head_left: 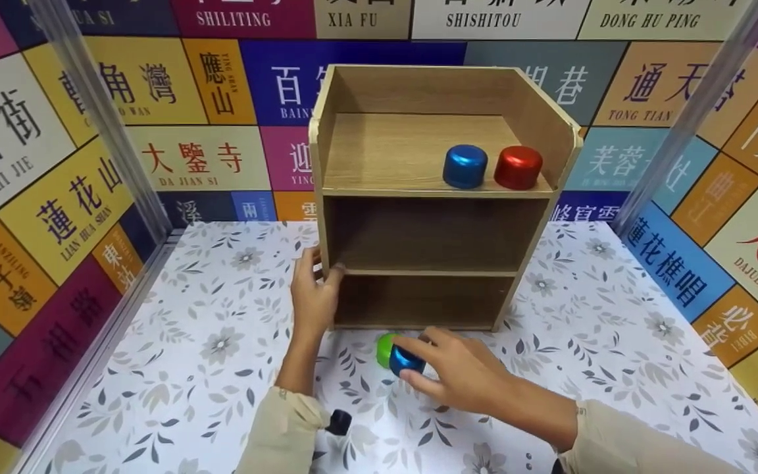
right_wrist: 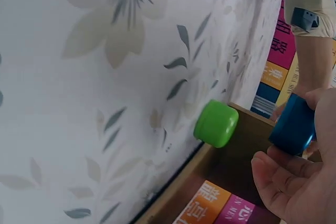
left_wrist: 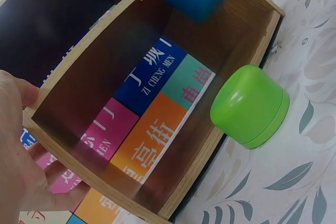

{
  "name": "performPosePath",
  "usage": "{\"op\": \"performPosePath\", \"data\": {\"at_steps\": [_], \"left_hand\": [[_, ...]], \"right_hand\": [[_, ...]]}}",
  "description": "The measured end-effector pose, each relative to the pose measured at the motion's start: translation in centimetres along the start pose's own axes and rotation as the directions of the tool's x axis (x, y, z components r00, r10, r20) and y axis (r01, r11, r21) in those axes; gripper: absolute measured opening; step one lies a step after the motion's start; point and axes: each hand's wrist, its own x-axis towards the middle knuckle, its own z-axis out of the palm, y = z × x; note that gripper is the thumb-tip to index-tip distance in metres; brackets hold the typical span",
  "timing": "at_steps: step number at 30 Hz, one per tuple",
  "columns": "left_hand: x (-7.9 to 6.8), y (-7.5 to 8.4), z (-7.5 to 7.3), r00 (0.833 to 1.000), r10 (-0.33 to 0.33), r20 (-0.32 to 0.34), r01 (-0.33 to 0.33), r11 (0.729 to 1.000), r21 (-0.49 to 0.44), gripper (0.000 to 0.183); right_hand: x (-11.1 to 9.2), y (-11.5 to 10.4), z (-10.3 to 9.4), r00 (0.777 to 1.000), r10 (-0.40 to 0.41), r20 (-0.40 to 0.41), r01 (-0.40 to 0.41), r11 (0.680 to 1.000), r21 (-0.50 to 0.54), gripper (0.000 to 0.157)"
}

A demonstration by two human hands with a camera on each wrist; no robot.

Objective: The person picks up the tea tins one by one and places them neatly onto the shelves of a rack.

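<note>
A wooden shelf unit (head_left: 418, 90) stands upright on the table. My left hand (head_left: 314, 293) grips its left side panel, with the thumb at the front edge and the fingers round the outer side, as the left wrist view (left_wrist: 23, 150) shows. In front of the shelf, my right hand (head_left: 464, 368) holds a small blue metallic tin (head_left: 406, 363) between thumb and fingers. Close by, a green tin (left_wrist: 250, 107) sits on the cloth at the shelf's bottom front edge; in the head view the blue tin partly hides it.
On the shelf's top board stand another blue tin (head_left: 465, 166) and a red tin (head_left: 518, 168), side by side towards the right. Two lower compartments face me. A floral cloth (head_left: 221, 368) covers the table, and walls with lettered panels (head_left: 201, 158) surround it.
</note>
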Motion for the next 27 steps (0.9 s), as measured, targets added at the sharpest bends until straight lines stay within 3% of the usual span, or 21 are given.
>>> {"op": "performPosePath", "data": {"at_steps": [6, 27], "left_hand": [[0.0, 0.1, 0.0, 1.000, 0.014, -0.011, -0.014, 1.000, 0.011, 0.030], [-0.1, 0.1, 0.1, 1.000, -0.003, -0.028, 0.004, 1.000, 0.020, 0.031]], "right_hand": [[0.8, -0.1, -1.8, 0.997, -0.028, -0.078, 0.024, 0.998, -0.057, 0.050], [3.9, -0.7, -7.0, 0.988, -0.030, -0.154, 0.012, 0.993, -0.116, 0.047]]}}
